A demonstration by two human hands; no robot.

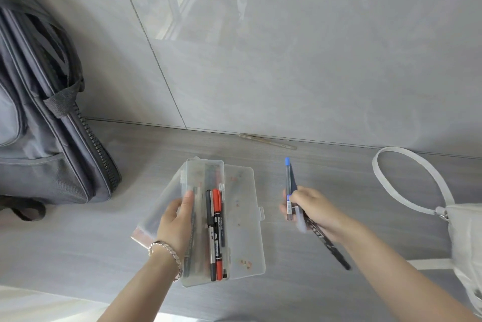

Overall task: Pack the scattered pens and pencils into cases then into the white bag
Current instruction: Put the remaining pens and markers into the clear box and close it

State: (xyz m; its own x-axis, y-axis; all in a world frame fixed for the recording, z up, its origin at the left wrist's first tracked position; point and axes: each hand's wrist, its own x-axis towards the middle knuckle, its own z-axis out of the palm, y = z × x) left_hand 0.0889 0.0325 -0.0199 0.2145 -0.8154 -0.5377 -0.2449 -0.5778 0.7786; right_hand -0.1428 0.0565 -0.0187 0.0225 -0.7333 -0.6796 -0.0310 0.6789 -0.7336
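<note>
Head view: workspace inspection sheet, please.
Surface: grey table.
Job's things: case open, red pen and black pen inside; clear pen by the wall; white bag at right.
Clutter: backpack at left.
Hands: left hand holds the case; right hand grips a blue-capped tube and a dark pencil.
Cables: nothing seen.
Surroundings: tiled wall.

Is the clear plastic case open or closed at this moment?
Open. The clear case has its lid swung out flat to the right, and the pens inside lie uncovered. The left hand holds it.
</note>
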